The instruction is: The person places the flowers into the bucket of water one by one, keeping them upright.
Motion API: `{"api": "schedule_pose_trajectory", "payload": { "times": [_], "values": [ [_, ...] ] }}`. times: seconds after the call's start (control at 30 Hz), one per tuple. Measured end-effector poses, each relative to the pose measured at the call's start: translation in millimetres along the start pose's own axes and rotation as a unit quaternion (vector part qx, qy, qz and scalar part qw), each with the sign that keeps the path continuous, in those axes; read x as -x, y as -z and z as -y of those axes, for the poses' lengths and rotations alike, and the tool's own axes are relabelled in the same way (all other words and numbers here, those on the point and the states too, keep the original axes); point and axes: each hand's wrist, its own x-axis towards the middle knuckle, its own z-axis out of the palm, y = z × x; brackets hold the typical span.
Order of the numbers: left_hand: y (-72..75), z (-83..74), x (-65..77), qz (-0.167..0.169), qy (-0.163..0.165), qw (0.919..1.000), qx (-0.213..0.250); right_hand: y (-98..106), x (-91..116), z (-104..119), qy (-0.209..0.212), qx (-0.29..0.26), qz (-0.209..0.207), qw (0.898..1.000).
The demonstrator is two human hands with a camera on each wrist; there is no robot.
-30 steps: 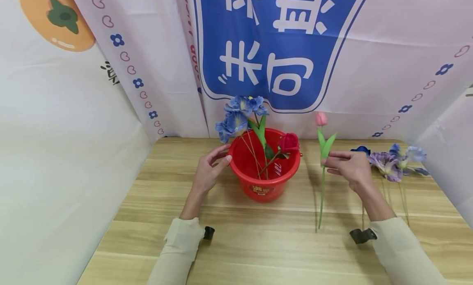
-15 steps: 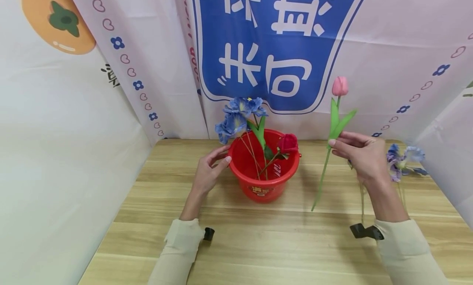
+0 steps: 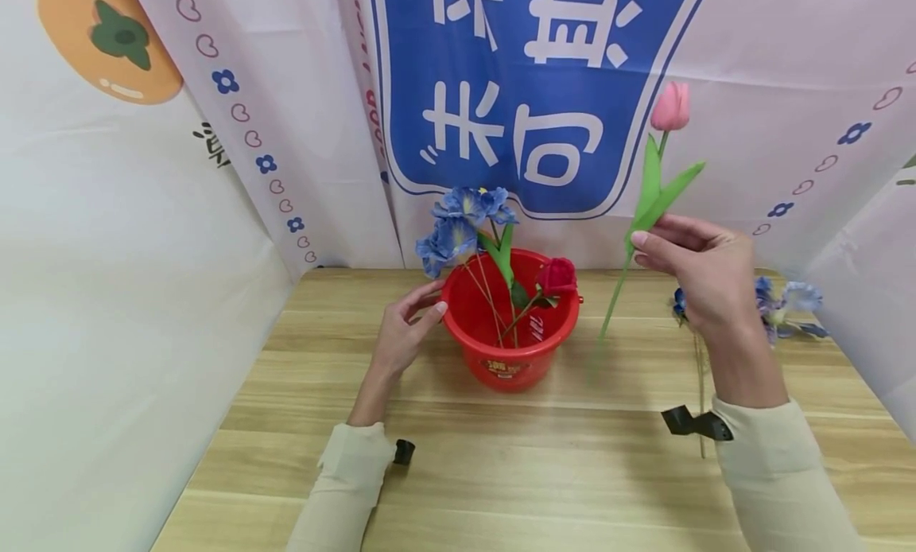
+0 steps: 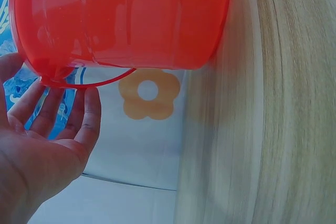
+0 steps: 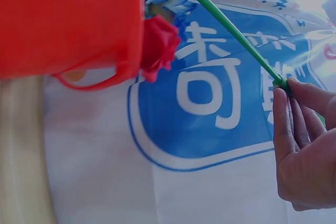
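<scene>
In the head view a red bucket stands upright on the table. Blue flowers, a red rose and a stem with green leaves lean inside it. My left hand holds the bucket's left rim; in the left wrist view its thumb and fingertips touch beside the handle. My right hand pinches a pink tulip by the stem near its leaves, raised right of the bucket with the bloom up. In the right wrist view the green stem slants from the fingers toward the bucket.
More flowers, blue and purple, lie on the wooden table at the right, partly hidden by my right hand. A printed cloth hangs directly behind the table's back edge. White cloth covers the left side.
My right hand has lifted the tulip up and a little to the right, so its stem is now higher above the table. My left hand stays at the bucket.
</scene>
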Motion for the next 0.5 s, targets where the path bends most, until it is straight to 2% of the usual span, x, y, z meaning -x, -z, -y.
{"api": "schedule_pose_trajectory", "payload": {
  "times": [0.27, 0.5],
  "values": [
    [-0.8, -1.0, -0.2, -0.003, 0.002, 1.0000, 0.005, -27.7, -9.3, 5.0, 0.028, -0.023, -0.001, 0.999],
    [-1.1, -0.9, 0.0, 0.001, 0.002, 1.0000, 0.007, -43.2, -18.9, 4.3, 0.041, -0.045, -0.002, 0.998]
  ]
}}
